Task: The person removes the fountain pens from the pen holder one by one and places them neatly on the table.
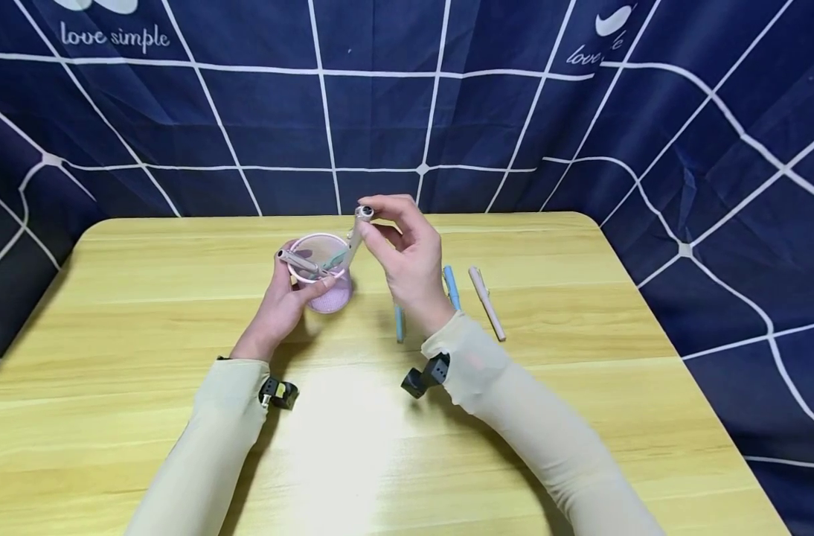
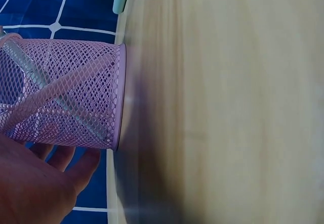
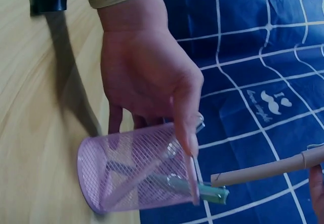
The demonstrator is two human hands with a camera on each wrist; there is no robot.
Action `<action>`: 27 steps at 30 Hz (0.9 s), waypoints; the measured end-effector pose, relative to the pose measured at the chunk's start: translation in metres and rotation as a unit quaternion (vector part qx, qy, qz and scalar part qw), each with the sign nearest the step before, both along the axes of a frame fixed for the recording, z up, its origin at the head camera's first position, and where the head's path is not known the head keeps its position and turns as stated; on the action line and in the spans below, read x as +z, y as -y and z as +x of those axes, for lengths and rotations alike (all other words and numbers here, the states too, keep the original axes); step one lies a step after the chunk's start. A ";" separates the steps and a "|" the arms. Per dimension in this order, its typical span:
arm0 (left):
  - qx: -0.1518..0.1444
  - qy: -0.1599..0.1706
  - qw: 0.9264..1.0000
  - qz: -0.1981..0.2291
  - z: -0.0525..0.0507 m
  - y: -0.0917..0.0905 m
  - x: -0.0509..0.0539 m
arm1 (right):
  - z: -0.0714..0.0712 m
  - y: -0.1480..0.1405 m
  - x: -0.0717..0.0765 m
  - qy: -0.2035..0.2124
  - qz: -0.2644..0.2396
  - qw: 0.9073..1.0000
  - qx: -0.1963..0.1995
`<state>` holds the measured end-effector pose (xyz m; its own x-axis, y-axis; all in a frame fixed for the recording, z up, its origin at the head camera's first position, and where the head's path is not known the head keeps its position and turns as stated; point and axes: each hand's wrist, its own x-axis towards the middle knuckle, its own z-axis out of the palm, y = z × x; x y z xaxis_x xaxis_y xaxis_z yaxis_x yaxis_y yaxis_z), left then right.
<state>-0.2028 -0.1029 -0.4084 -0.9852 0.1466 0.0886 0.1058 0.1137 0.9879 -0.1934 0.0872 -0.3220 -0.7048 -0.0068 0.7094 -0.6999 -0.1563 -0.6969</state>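
My left hand [image 1: 280, 313] grips a pink mesh pen cup [image 1: 330, 299], thumb near the rim and other fingers around its side. Inside the cup lean a greyish-pink pen [image 1: 301, 263] and a green pen [image 3: 215, 193], crossing each other behind the mesh [image 2: 76, 92]. Above the cup's right rim, my right hand [image 1: 414, 260] pinches a beige pen [image 1: 353, 242] near its upper end. The pen points down toward the mouth; in the right wrist view its lower end [image 3: 223, 179] appears beside the opening. Most of the right hand lies outside that view.
Right of the cup, a blue pen [image 1: 452, 286] and a pale pinkish pen [image 1: 487, 304] lie on the wooden table [image 1: 146, 335]. Another blue pen piece [image 1: 399, 324] shows partly behind my right hand. A dark blue grid-patterned cloth [image 1: 380, 119] hangs behind the table.
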 end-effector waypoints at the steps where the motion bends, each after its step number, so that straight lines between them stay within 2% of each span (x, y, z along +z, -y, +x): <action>1: 0.000 0.001 1.000 0.001 0.000 0.000 0.000 | -0.001 -0.002 0.001 0.004 -0.002 1.000 -0.002; 9: -0.001 0.006 1.000 0.004 0.000 -0.001 0.000 | -0.005 -0.024 0.005 0.023 -0.010 1.000 -0.013; 17: -0.002 0.010 1.000 0.003 0.001 0.000 0.001 | -0.006 -0.039 0.007 0.049 0.011 0.998 -0.030; 27: -0.001 0.015 1.000 0.009 0.000 0.001 0.001 | -0.010 -0.046 0.004 0.096 -0.025 0.994 -0.042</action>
<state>-0.2031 -0.1035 -0.4075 -0.9870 0.1482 0.0617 0.0766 0.0965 0.9924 -0.2035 0.1327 -0.3182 -0.8243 0.0889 0.5591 -0.5661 -0.1413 -0.8121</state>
